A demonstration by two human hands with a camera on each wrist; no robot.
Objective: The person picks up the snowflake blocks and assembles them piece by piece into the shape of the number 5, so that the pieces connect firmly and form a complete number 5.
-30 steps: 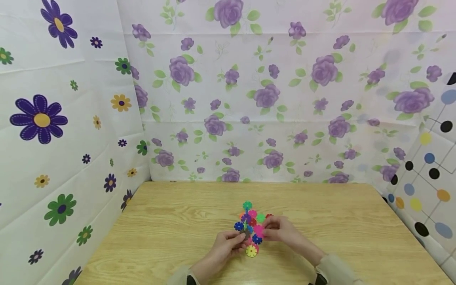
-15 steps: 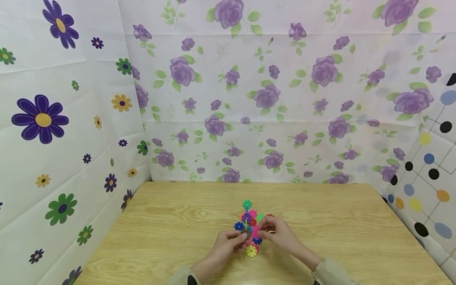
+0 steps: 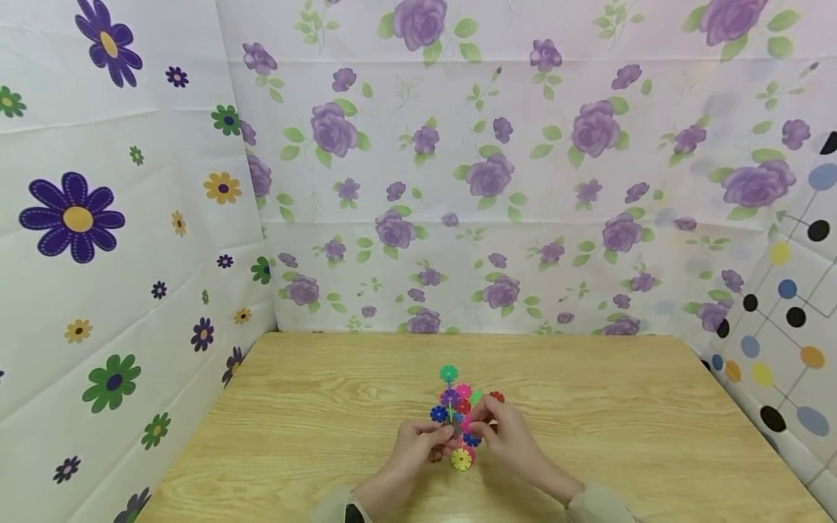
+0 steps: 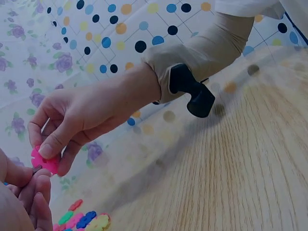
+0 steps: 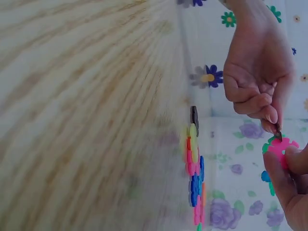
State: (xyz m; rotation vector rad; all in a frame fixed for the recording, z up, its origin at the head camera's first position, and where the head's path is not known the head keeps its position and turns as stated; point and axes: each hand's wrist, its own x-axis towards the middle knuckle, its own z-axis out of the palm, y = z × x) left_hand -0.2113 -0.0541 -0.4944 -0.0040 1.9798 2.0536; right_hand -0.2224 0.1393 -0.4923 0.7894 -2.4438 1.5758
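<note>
My left hand [image 3: 418, 444] pinches a dark grey notched plastic disc [image 5: 278, 135] between thumb and fingers. Facing it, my right hand [image 3: 513, 439] pinches a pink notched disc [image 5: 281, 148]. The two discs meet edge to edge in the right wrist view. Beyond the grey disc, a purple disc [image 3: 449, 398] and a green disc [image 3: 447, 373] line up above my left hand in the head view. In the left wrist view my right thumb covers part of the pink disc.
Loose discs lie on the wooden table [image 3: 314, 407] under and behind the hands, among them a yellow disc [image 3: 461, 459], a blue disc [image 4: 86, 219] and a red disc [image 3: 497, 396]. Patterned cloth [image 3: 418, 174] walls off the back and both sides.
My right hand has moved left with the pink disc, up to the grey disc. The green disc at the top has tilted slightly left. My left hand has stayed nearly in place.
</note>
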